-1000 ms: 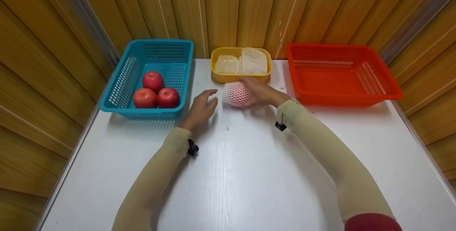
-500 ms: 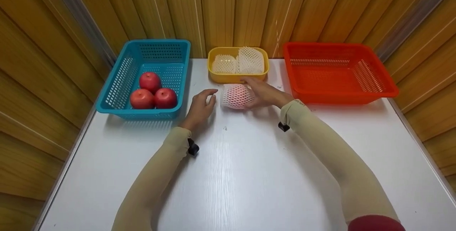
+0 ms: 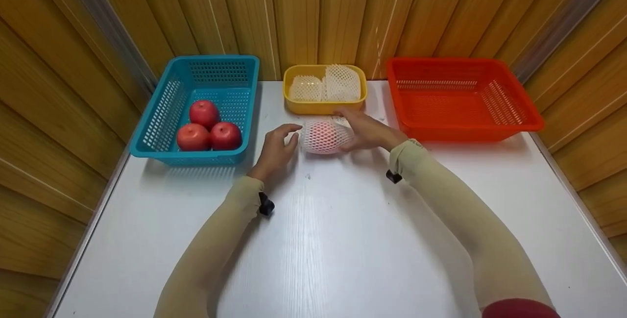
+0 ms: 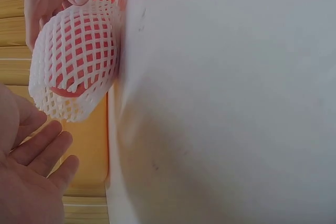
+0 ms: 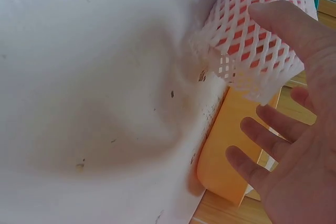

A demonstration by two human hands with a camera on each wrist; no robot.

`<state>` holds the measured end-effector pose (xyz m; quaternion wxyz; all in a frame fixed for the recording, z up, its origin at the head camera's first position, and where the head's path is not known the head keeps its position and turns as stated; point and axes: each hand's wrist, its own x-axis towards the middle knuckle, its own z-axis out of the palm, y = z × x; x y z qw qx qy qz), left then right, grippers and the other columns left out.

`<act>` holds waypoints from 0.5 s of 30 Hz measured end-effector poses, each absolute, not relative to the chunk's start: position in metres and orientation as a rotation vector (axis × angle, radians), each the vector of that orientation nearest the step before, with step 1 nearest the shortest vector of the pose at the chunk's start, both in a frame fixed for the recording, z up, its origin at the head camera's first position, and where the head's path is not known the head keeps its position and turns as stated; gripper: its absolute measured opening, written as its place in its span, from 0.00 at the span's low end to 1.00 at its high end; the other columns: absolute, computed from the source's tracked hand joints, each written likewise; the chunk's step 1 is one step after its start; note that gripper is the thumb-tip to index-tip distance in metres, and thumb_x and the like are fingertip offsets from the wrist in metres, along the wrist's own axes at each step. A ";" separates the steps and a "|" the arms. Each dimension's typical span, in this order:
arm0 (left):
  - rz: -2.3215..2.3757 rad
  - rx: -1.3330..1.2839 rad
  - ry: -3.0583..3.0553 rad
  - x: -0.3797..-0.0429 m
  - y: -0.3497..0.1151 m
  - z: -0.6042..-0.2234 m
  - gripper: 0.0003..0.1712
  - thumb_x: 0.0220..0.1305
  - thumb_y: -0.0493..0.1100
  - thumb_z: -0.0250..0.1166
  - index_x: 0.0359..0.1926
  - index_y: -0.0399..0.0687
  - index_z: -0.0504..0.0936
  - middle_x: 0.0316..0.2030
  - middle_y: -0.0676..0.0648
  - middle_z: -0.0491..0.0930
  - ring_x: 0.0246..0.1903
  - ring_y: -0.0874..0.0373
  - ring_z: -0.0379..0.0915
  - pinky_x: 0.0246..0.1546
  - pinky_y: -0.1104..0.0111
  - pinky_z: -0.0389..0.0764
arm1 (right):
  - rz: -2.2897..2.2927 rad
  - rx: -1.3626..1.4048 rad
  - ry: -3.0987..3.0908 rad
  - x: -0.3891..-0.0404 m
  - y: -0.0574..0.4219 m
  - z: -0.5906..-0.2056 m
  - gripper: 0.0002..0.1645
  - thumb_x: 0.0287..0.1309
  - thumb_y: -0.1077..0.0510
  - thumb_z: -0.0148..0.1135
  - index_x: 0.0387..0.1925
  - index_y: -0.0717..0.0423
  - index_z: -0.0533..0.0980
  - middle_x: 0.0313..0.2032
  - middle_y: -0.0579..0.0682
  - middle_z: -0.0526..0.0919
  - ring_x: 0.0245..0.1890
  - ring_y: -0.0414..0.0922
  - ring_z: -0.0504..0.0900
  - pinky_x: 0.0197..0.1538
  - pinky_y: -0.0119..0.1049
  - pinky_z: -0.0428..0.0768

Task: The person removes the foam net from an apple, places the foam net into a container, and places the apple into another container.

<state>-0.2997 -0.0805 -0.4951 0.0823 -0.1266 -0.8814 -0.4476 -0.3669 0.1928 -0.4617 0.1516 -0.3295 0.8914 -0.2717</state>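
Observation:
An apple in a white foam fruit net (image 3: 323, 137) lies on the white table, its red skin showing through the mesh. From the right, my right hand (image 3: 370, 132) holds the net, with its thumb on the mesh in the right wrist view (image 5: 286, 24) and its lower fingers spread. My left hand (image 3: 275, 150) is at the net's left end. In the left wrist view, its fingers (image 4: 44, 148) are loosely extended beside the net's open edge, where red skin shows. Whether a left fingertip touches the net, I cannot tell.
A blue basket (image 3: 193, 154) with apples (image 3: 226, 135) stands at left. Behind the hands is a yellow container (image 3: 323, 108) of foam nets (image 3: 343, 83). A red basket (image 3: 470, 134) stands at right. Wood-patterned walls (image 3: 294, 14) enclose the table (image 3: 313, 239).
The netted apple has come slightly toward me. My right hand has shifted a little right relative to it, and the net stretches toward that hand. My left hand has barely moved.

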 end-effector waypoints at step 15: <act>-1.327 -0.434 -2.636 -0.290 -0.083 -0.499 0.17 0.70 0.34 0.65 0.58 0.36 0.83 0.57 0.41 0.83 0.60 0.50 0.78 0.63 0.59 0.77 | -0.782 -0.868 2.572 -0.364 0.203 -0.470 0.60 0.53 0.45 0.79 0.78 0.48 0.52 0.75 0.53 0.60 0.73 0.51 0.60 0.76 0.56 0.59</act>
